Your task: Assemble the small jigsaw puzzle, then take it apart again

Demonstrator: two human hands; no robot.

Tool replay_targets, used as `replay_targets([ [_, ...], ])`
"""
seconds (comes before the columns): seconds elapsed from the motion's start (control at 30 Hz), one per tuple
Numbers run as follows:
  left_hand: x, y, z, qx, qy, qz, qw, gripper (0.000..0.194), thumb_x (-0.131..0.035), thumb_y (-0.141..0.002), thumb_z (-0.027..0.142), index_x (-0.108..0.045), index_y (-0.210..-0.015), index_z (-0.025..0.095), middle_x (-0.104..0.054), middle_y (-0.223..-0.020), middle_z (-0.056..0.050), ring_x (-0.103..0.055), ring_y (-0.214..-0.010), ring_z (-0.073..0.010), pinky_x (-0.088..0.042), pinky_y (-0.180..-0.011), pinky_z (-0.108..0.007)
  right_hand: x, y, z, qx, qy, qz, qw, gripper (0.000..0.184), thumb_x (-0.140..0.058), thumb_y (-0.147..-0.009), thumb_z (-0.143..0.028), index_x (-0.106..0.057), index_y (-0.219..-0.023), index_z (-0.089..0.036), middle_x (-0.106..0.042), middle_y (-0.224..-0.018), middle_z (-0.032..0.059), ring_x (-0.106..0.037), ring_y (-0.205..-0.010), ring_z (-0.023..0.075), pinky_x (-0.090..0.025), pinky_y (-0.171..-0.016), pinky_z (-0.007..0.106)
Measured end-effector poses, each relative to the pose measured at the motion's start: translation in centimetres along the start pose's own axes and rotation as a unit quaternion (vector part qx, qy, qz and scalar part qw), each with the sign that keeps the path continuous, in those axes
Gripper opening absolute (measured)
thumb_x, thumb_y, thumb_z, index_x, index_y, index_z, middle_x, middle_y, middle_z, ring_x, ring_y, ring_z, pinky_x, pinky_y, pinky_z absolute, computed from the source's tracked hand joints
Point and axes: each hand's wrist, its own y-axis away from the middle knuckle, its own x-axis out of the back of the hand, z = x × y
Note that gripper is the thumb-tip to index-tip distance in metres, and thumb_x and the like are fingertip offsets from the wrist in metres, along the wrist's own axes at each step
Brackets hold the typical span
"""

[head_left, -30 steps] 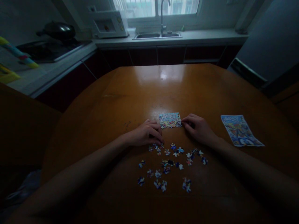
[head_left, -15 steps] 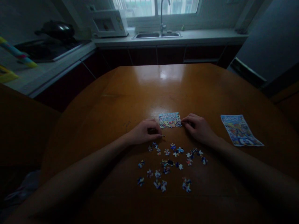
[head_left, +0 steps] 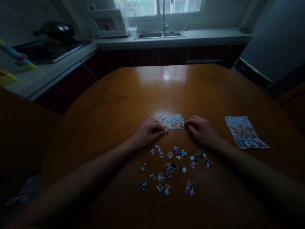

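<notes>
A partly joined jigsaw puzzle [head_left: 173, 121] lies flat on the wooden table, its lower edge uneven. At its lower left corner my left hand [head_left: 149, 131] is closed, thumb and finger pinching a small puzzle piece [head_left: 166, 131] against that edge. Whether the piece is interlocked I cannot tell. My right hand [head_left: 200, 129] is closed at the puzzle's right edge, fingertips touching its side; anything between them is hidden. Several loose puzzle pieces [head_left: 170, 155] are scattered on the table nearer to me, below both hands.
A creased picture sheet [head_left: 245, 132] lies on the table [head_left: 152, 92] right of my right hand. Beyond the table's far edge are a counter with a sink [head_left: 150, 35], a microwave [head_left: 109, 24] and, at left, a dark pan [head_left: 58, 30] on a stove.
My left hand has moved up and slightly away from me, bringing its puzzle piece from below the puzzle to its lower left edge. My right hand has stayed at the right edge.
</notes>
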Motion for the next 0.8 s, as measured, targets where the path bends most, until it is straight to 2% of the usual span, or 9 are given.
replay_targets([
  [0.23, 0.04, 0.22, 0.05, 0.014, 0.008, 0.004, 1.000, 0.013, -0.072, -0.091, 0.030, -0.075, -0.096, 0.019, -0.068, -0.091, -0.005, -0.062, -0.084, -0.0161, -0.049, -0.075, -0.029, 0.00, 0.02, -0.11, -0.002, -0.003, -0.002, 1.000, 0.015, -0.057, -0.092, -0.016, -0.072, -0.092, -0.020, -0.068, -0.091, 0.0065, -0.063, -0.083, 0.0200, -0.049, -0.077, 0.034],
  [0.37, 0.18, 0.33, 0.06, -0.008, 0.009, -0.013, 1.000, 0.018, -0.074, -0.090, 0.032, -0.077, -0.104, 0.022, -0.067, -0.095, -0.006, -0.062, -0.089, -0.0174, -0.050, -0.080, -0.031, 0.00, -0.01, -0.02, -0.002, -0.005, -0.001, 1.000, 0.016, -0.057, -0.091, -0.016, -0.072, -0.093, -0.020, -0.068, -0.093, 0.0069, -0.064, -0.084, 0.0204, -0.050, -0.077, 0.035],
  [0.57, 0.20, 0.29, 0.09, 0.003, -0.002, -0.001, 1.000, 0.012, -0.076, -0.089, 0.032, -0.078, -0.090, 0.020, -0.066, -0.088, -0.005, -0.062, -0.084, -0.0164, -0.050, -0.076, -0.029, -0.04, -0.04, 0.25, -0.002, -0.001, -0.005, 1.000, 0.015, -0.058, -0.091, -0.016, -0.072, -0.094, -0.020, -0.069, -0.093, 0.0072, -0.064, -0.084, 0.0207, -0.050, -0.077, 0.035],
  [0.8, 0.24, 0.24, 0.43, 0.013, 0.002, 0.008, 1.000, 0.015, -0.077, -0.087, 0.033, -0.077, -0.089, 0.019, -0.067, -0.089, -0.005, -0.063, -0.083, -0.0161, -0.050, -0.076, -0.029, 0.10, 0.00, -0.21, -0.006, -0.002, -0.004, 1.000, 0.015, -0.057, -0.092, -0.017, -0.072, -0.092, -0.020, -0.068, -0.092, 0.0068, -0.064, -0.083, 0.0205, -0.050, -0.077, 0.035],
])
